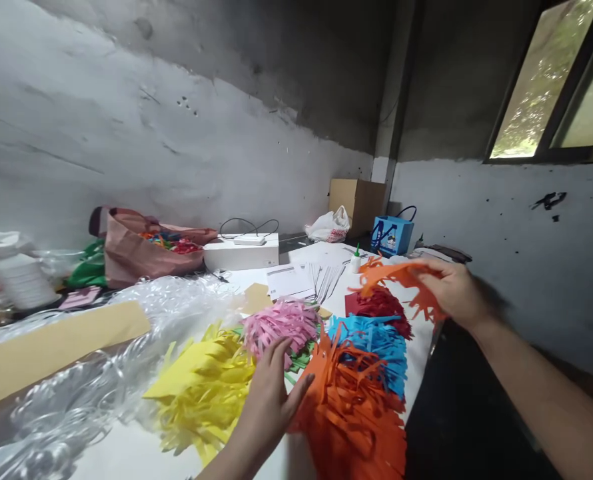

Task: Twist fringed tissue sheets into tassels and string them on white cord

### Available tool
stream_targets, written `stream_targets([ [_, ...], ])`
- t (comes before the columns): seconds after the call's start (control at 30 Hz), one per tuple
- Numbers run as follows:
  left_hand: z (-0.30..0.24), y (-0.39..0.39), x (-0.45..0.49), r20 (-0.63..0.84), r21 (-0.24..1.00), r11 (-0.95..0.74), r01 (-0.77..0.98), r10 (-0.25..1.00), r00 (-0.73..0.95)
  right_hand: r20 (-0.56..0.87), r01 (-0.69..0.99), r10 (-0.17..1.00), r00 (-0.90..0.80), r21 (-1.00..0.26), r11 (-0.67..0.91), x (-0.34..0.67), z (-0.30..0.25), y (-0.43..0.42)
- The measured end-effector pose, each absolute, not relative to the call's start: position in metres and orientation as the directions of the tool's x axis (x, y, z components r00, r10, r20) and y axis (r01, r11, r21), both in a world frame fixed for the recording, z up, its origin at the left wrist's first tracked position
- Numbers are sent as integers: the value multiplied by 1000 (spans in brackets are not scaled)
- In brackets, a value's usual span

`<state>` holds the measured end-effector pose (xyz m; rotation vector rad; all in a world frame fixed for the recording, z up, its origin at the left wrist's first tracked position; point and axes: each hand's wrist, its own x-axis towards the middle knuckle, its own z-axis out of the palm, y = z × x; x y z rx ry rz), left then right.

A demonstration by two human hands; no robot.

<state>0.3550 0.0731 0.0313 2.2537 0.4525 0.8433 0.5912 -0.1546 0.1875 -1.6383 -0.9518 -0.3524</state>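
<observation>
1 orange fringe [392,272] is gripped at its right end by the right hand [455,293] in the head view, raised above the far right part of the bench [131,453], probably so that its cut edge hangs clear of the paper below. The left hand [276,387] is empty, thumb and fingers spread wide, between the yellow pile [199,383] and the orange pile [359,427]; whether its thumb touches the orange paper is unclear. That orange pile lies near, along the right edge, presumably for easy reach. Beyond it come the blue pile [371,343] and, farther off, the red pile [384,307]. Left of the blue, the pink pile [281,327] rests over green strips [304,359]. Grouping by colour likely prevents mixing. Far off, the glue bottle [355,262] stands upright, seemingly out of the way.
</observation>
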Motion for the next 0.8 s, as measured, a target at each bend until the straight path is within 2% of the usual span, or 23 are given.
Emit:
stream_targets([
  [0.07,64,54,347,576,609,-792,-35,412,706,675,814,556,486,-582,-5,548,190,-154],
  [0.13,91,33,338,676,505,-853,-134,294,676,676,907,684,276,-418,47,509,189,-151],
  [0.2,108,17,328,704,459,-869,-184,230,672,667,947,734,128,-302,109,475,186,-147],
  [0.27,114,9,315,672,501,-842,-201,232,703,669,945,741,66,-280,168,447,184,-146],
  [0.37,112,14,288,535,700,-679,-221,293,793,663,901,748,19,-335,274,414,184,-145],
  [0.47,108,24,250,297,922,-345,-175,340,892,649,828,761,22,-438,350,392,187,-144],
  [0.57,107,28,207,9,999,-42,4,306,952,599,727,798,68,-577,372,379,185,-136],
  [0.67,106,26,169,-108,994,20,108,326,939,540,609,834,113,-701,371,371,170,-122],
  [0.8,101,24,130,-85,991,-47,121,472,877,408,420,904,131,-849,322,358,134,-103],
])
